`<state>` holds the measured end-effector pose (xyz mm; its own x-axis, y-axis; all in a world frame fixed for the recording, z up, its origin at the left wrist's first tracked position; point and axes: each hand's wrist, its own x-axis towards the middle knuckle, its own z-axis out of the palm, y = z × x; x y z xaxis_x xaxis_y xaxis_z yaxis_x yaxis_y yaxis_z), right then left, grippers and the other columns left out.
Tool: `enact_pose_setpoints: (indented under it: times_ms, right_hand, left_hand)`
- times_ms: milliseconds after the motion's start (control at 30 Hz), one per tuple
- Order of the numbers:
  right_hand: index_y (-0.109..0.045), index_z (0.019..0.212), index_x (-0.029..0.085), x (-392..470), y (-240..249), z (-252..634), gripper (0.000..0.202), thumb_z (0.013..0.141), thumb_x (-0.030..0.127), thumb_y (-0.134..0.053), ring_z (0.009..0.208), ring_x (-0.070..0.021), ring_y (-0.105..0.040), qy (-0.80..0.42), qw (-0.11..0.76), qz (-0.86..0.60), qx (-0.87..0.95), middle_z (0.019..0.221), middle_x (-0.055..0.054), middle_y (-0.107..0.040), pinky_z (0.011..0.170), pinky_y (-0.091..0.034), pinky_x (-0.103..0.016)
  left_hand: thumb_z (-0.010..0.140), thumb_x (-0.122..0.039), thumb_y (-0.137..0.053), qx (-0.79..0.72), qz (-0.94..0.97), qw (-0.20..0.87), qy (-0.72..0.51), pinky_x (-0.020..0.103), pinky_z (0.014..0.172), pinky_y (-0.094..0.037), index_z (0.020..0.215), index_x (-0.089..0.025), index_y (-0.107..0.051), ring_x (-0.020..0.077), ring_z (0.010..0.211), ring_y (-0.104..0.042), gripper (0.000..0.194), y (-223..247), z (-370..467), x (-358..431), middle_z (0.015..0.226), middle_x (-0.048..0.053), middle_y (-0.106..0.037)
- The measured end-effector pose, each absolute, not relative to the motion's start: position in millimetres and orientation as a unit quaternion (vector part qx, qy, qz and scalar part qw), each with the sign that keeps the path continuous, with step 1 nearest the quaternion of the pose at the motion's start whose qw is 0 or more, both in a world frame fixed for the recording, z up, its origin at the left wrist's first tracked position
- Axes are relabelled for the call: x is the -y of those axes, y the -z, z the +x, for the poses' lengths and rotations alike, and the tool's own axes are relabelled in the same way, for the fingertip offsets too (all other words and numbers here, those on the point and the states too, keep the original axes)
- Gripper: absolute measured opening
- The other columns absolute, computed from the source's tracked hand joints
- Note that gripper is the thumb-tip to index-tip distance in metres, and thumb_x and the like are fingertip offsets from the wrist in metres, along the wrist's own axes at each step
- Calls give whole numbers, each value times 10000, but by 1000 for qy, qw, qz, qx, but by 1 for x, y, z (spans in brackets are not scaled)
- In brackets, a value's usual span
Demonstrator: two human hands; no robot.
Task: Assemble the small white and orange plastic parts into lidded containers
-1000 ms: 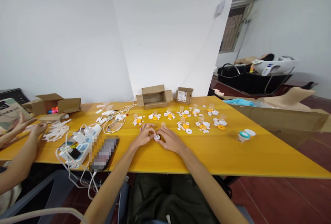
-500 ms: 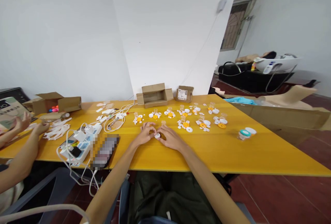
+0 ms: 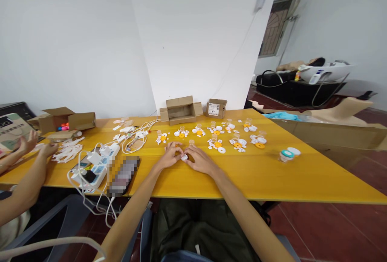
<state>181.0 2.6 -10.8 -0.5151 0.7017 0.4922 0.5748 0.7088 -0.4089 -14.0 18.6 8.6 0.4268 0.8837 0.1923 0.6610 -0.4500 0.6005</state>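
Note:
Between my fingertips is a small round white plastic piece, low over the tabletop. My left hand pinches it from the left, and my right hand grips its right side with thumb and fingers. Fingers cover part of the piece, so its fine detail does not show. Just behind my hands stands a small clear cup. Farther back lie several groups of parts: orange rings, white discs, small white pieces and clear cups.
A clear jar with a teal-rimmed lid stands at the right. Left of me are a phone, a power strip and tangled white cables. Cardboard boxes line the wall. A co-worker's hands are at far left.
Both hands keep nearly the same place and hold on the white piece. The view has shifted very slightly.

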Motion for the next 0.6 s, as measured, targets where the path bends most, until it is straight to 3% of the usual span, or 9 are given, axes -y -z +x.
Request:
enact_pose_setpoints:
  times_ms: [600]
  right_hand:
    - [-624,955,240,-3,10,181,65,893,221,-629,1039,-237,-626,-101,326,-369,865,1035,-60,-677,969,-501,-425]
  left_hand:
    - [851,-283,-695,-476,819,210,-244,507,1132,-332,834,-241,-732,301,1320,-425,58,-13,-13,-17,1330,52,-592]
